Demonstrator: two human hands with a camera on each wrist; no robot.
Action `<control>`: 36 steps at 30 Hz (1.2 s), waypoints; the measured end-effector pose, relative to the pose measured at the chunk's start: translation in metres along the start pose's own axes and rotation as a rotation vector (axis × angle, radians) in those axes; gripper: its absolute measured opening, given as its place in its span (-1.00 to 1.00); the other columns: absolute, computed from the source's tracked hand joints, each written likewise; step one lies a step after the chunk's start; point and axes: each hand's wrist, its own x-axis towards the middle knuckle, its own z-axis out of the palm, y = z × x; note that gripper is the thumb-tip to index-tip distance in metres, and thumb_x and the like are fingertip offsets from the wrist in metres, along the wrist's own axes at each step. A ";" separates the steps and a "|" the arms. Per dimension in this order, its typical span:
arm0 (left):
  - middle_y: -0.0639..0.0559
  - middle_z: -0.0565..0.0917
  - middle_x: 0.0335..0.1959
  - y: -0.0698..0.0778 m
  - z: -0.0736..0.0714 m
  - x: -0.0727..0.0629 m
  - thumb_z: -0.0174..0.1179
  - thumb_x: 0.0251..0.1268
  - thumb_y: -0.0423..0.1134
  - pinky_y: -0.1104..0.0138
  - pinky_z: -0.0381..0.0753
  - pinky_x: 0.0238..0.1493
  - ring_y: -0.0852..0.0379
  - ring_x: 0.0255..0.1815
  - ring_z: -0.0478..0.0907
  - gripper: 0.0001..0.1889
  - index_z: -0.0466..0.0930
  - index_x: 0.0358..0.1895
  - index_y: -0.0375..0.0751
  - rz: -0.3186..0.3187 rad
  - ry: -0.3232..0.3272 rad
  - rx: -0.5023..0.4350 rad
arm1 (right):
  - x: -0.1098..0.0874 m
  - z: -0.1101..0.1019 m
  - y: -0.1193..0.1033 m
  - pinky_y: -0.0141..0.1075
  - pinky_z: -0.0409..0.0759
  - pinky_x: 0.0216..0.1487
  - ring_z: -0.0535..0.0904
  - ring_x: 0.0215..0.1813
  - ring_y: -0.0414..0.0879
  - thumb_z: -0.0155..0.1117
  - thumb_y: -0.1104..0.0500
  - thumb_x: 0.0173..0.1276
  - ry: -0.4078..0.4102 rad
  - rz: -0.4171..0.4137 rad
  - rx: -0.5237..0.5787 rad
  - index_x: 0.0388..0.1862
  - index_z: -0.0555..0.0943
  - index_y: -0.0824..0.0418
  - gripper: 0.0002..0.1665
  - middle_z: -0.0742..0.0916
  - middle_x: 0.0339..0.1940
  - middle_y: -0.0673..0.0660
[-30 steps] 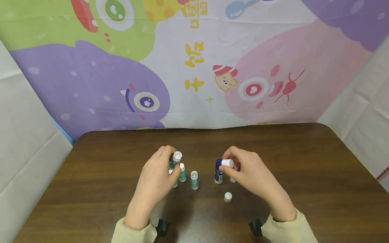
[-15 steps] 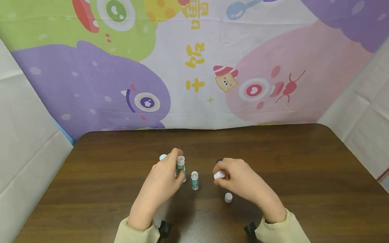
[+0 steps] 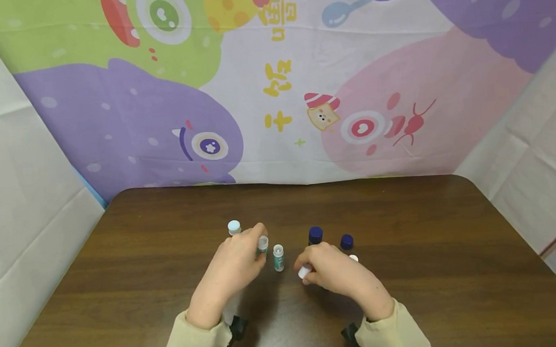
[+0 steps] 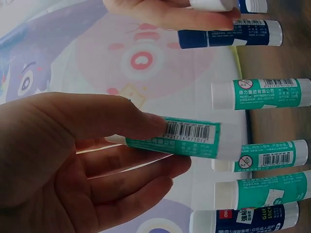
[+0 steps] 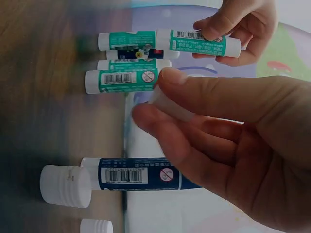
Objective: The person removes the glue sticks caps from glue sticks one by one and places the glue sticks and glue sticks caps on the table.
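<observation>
My left hand (image 3: 233, 261) pinches a green-labelled glue stick (image 4: 189, 138) between thumb and fingers, its white end pointing up in the head view. Between the fingertips of my right hand (image 3: 336, 271) is a white cap (image 3: 305, 270), seen closer in the right wrist view as a pale cap (image 5: 170, 106). Another green glue stick (image 3: 278, 258) stands upright on the table between the hands. Behind the right hand rises a dark blue glue stick (image 3: 315, 235), its lower part hidden in the head view.
More green glue sticks (image 4: 272, 158) and a blue one with a white top (image 4: 262, 218) stand by the left hand. A dark blue cap (image 3: 347, 242) and a loose white cap (image 5: 65, 187) lie on the brown table (image 3: 429, 228). A patterned cloth (image 3: 277, 157) hangs behind.
My right hand has moved left and nearer the body with the white cap. The left hand has come slightly right and lower with its glue stick, uncovering a white-topped stick behind it.
</observation>
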 end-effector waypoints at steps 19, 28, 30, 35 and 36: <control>0.12 0.48 -0.59 -0.004 0.016 0.002 0.10 -0.20 -0.55 0.32 0.35 -0.58 0.17 -0.59 0.42 -0.77 0.39 -0.47 -0.15 0.056 -0.068 0.013 | 0.000 0.012 0.005 -0.44 0.41 -0.50 0.41 -0.58 -0.32 0.34 0.08 0.10 -0.154 0.123 -0.033 -0.55 0.57 0.06 -0.85 0.56 -0.62 -0.17; 0.00 0.54 -0.60 -0.006 0.019 0.001 0.06 -0.22 -0.56 0.29 0.37 -0.58 0.13 -0.65 0.42 -0.77 0.41 -0.42 -0.20 0.044 -0.120 -0.003 | 0.002 0.016 0.003 -0.39 0.42 -0.50 0.44 -0.56 -0.30 0.29 0.10 0.15 -0.157 0.138 -0.046 -0.53 0.59 0.10 -0.87 0.59 -0.60 -0.13; -0.01 0.53 -0.62 -0.006 0.019 0.001 0.06 -0.22 -0.56 0.28 0.38 -0.57 0.12 -0.65 0.42 -0.77 0.42 -0.42 -0.21 0.046 -0.122 -0.005 | 0.002 0.016 0.003 -0.39 0.44 -0.47 0.46 -0.54 -0.30 0.29 0.12 0.14 -0.161 0.147 -0.046 -0.51 0.60 0.11 -0.89 0.61 -0.58 -0.11; -0.03 0.56 -0.60 -0.005 0.018 0.001 0.07 -0.21 -0.55 0.25 0.42 -0.54 0.09 -0.63 0.45 -0.78 0.43 -0.42 -0.22 0.046 -0.132 -0.007 | 0.004 0.017 0.003 -0.37 0.46 -0.41 0.47 -0.49 -0.27 0.24 0.22 0.14 -0.168 0.159 -0.056 -0.45 0.62 0.16 -0.97 0.62 -0.53 -0.07; -0.04 0.56 -0.60 -0.005 0.018 0.001 0.07 -0.20 -0.55 0.25 0.42 -0.54 0.08 -0.63 0.46 -0.78 0.44 -0.42 -0.22 0.045 -0.135 -0.008 | 0.004 0.018 0.003 -0.36 0.46 -0.40 0.47 -0.48 -0.26 0.23 0.25 0.13 -0.168 0.158 -0.062 -0.45 0.62 0.17 -0.96 0.63 -0.52 -0.06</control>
